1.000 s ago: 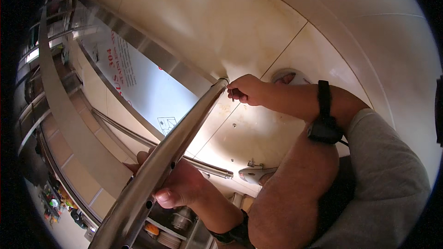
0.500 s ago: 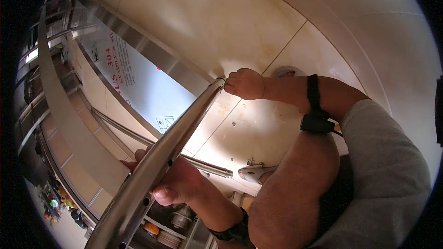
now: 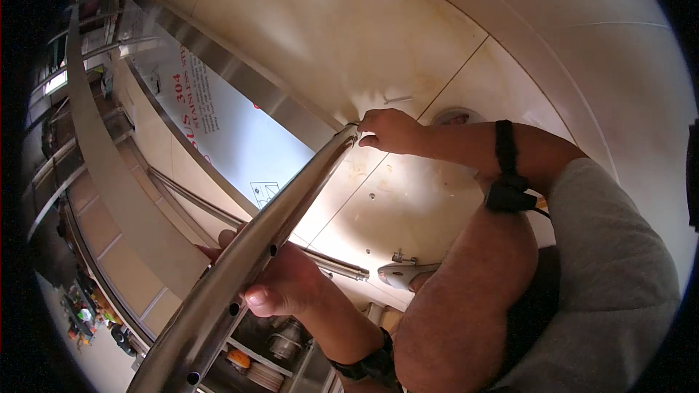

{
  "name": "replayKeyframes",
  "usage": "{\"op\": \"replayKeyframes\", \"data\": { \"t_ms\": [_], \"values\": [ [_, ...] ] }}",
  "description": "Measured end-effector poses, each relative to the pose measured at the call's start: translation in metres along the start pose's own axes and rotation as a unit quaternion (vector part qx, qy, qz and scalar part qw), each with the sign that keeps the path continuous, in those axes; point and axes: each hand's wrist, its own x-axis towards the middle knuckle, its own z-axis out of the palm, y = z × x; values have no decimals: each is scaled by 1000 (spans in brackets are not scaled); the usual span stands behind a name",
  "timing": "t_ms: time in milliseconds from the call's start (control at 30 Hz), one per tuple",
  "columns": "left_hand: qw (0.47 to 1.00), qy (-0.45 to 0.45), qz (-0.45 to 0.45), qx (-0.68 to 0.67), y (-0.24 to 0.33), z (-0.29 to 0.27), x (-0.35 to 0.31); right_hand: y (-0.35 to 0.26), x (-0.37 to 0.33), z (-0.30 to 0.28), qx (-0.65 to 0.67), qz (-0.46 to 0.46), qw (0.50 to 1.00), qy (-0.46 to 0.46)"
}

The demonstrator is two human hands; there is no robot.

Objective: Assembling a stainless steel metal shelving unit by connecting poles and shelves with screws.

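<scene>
A shiny round steel tube (image 3: pixel 251 266) with several holes along its side runs slantwise from the lower left to the middle. My left hand (image 3: pixel 287 287) wraps it from beneath, with the thumb on the near side and fingertips showing beyond. At the tube's far end is my right hand (image 3: pixel 389 131), its fingers bent and the thumb close to the tube's rim. What they pinch is hidden. Just beyond these fingers shows a thin bent metal rod (image 3: pixel 398 99), like a hex key; I cannot tell whether it is held or lies on the floor.
A steel frame panel with printed film (image 3: pixel 226 124) leans behind the tube. A thinner tube (image 3: pixel 338 266) lies beneath. By my foot is a small metal fitting (image 3: pixel 403 256). My bent knee (image 3: pixel 473 291) sits between my arms. Shelved kitchenware (image 3: pixel 262 371) stands at the bottom.
My right hand's fist has loosened, with thumb and forefinger more apart, and the thin bent rod now shows beyond it. My left hand still grips the tube.
</scene>
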Motion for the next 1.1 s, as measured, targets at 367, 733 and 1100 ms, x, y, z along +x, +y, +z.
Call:
{"op": "replayKeyframes", "data": {
  "t_ms": [367,733,1100],
  "values": [
    [999,47,-3,19,4,9,0,-13,8,13,-158,-35,985,-55],
    [998,52,-16,15,2,12,-2,-2,2,17,-133,-48,990,10],
    [995,-21,3,-97,-2,-3,-1,-7,7,-6,-12,-112,994,16]
  ]
}}
